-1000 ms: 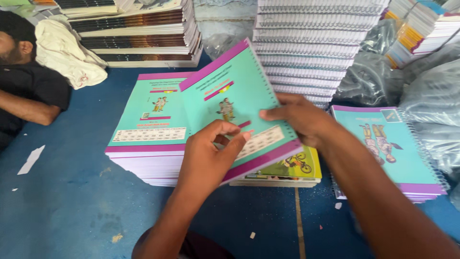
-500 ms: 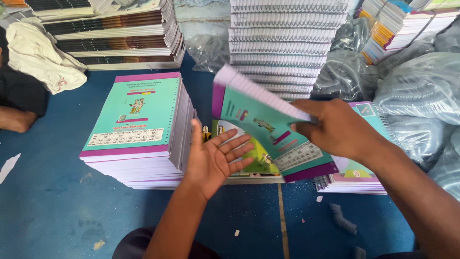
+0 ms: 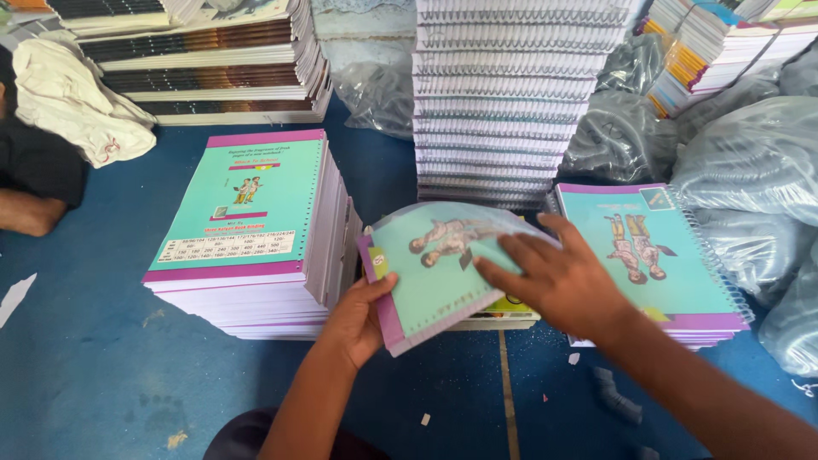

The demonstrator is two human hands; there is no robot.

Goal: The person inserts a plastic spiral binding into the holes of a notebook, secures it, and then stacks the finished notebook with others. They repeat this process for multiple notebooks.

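Head view: only one we have.
Left hand [image 3: 356, 317]: closed on lower-left edge of the teal, purple-edged notebook [image 3: 439, 268], centre frame; we judge it steadies the book.
Right hand [image 3: 558, 281]: fingers spread flat on the cover, pressing, not clasping.
Book: tilted, curved, over a low yellow-covered stack [image 3: 511, 308], mostly hidden.
Left of centre: tall pile of teal unbound books [image 3: 256, 226].
Right: spiral-bound teal books [image 3: 652, 255].
Top centre: spiral-bound white stack [image 3: 511, 94], cut off.
Far left: another person's arm [image 3: 30, 213], partly out of frame.
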